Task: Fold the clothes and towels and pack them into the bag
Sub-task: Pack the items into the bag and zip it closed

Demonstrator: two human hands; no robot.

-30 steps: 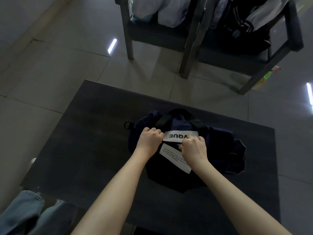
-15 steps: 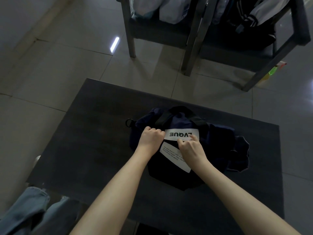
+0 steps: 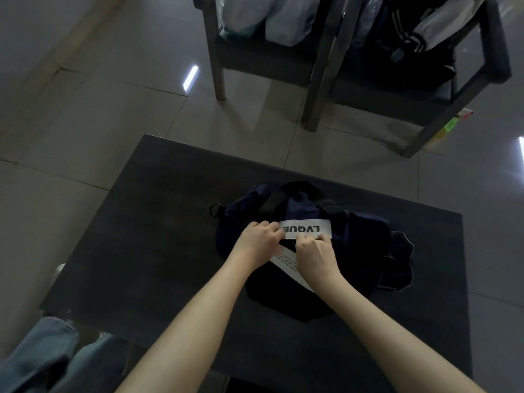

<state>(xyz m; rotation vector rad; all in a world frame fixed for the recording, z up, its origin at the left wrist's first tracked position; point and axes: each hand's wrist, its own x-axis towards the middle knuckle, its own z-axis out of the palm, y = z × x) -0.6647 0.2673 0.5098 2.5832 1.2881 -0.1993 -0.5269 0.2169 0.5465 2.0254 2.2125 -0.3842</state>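
Dark navy bag (image 3: 365, 236) noted near the middle of the dark desk (image 3: 141, 251), lying on its side. Its long axis is set left to right across the desk. The end with the metal ring (image 3: 216, 210) is pointed left. The black strap (image 3: 297, 187) is arched at the far side. The white label (image 3: 304, 228) is seen upside down, lettering "LVQUE", long edge parallel to the bag's axis. A white paper tag (image 3: 286, 265) is laid aslant below it, partly covered by both hands.

Left hand (image 3: 259, 241): grip clamped, fingers curled into the bag fabric at the label's left end. Right hand (image 3: 316, 258): grip clamped, fingers pinched at the bag just under the label's lower edge; the exact part pinched cannot be told.

Two chairs (image 3: 215, 52) stand beyond the desk, with clothes (image 3: 283, 18) piled on them.
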